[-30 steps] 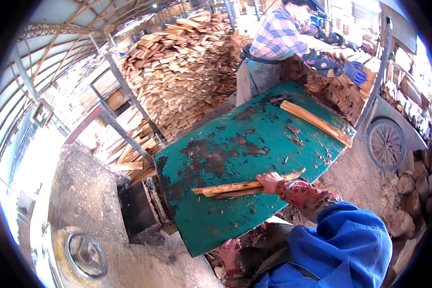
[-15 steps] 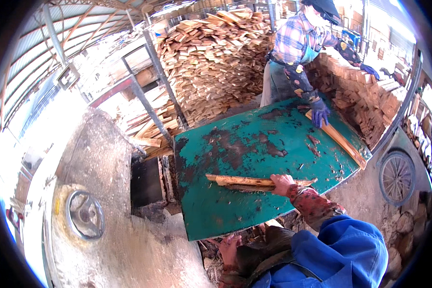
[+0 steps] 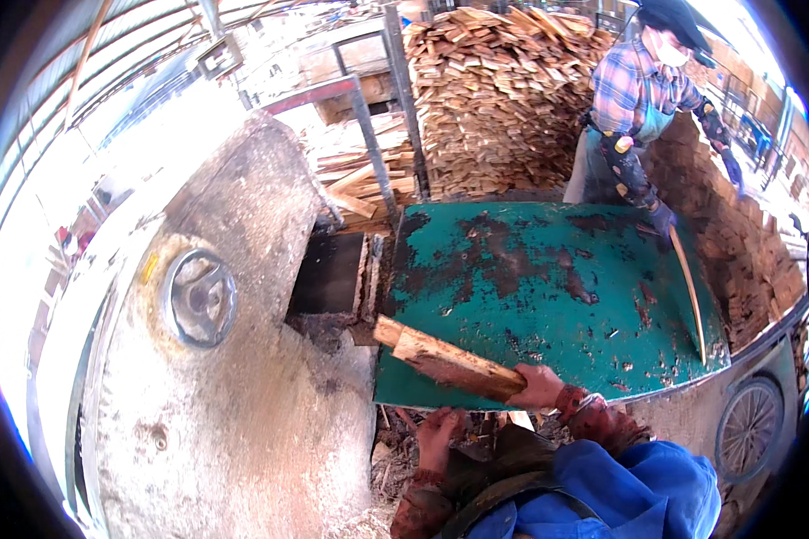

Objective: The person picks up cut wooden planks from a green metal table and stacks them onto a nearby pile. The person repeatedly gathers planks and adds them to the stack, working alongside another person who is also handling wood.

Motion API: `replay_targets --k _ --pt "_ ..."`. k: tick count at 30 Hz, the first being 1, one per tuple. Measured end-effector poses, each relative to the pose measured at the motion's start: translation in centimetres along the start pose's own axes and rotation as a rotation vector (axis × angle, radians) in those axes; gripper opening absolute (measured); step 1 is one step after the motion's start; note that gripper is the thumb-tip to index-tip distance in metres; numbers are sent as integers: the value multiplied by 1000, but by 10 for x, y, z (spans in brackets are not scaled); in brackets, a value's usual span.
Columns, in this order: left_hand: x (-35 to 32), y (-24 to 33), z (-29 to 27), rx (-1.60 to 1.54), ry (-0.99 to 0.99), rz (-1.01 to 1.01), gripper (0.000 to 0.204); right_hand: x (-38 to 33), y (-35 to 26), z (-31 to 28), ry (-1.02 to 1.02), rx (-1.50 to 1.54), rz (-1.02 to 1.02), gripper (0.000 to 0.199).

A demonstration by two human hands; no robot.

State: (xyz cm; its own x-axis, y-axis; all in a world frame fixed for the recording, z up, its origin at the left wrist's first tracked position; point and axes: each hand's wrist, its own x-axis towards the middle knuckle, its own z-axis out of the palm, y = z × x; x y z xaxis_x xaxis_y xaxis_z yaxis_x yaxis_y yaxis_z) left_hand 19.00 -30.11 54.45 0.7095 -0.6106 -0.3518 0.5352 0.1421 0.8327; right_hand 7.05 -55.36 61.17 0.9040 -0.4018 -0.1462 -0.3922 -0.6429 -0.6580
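My right hand is wrapped round the near end of rough wooden slats. They look like two pieces lying together, with bark along one side. Their far end points left, past the left edge of the green table. My left hand is just below the table's front edge, fingers apart, with nothing seen in it. A co-worker's gloved hand is at the upper end of another long slat, which is tilted up on its edge at the table's right side.
Left of the table stands a worn, pale machine housing with a round metal fitting. A dark opening lies between them. A large stack of wood slats rises behind. At the right are another wood stack and a spoked wheel.
My right hand has drawn the slats toward me and left, swinging their far end over the table's left edge. The co-worker's slat has turned up on edge. My view has shifted left.
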Motion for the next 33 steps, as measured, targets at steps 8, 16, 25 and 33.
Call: replay_targets --k 8,16,25,33 --pt "-11 24 23 -355 -79 115 43 0 -46 18 -314 137 -96 71" --pt "-13 44 44 -340 68 112 47 10 -34 30 -272 235 -271 76" --pt "35 74 51 -311 264 265 41 24 -64 33 125 -143 -423 68" --pt "85 38 8 -250 263 -24 40 73 -21 61 97 -120 -403 51"
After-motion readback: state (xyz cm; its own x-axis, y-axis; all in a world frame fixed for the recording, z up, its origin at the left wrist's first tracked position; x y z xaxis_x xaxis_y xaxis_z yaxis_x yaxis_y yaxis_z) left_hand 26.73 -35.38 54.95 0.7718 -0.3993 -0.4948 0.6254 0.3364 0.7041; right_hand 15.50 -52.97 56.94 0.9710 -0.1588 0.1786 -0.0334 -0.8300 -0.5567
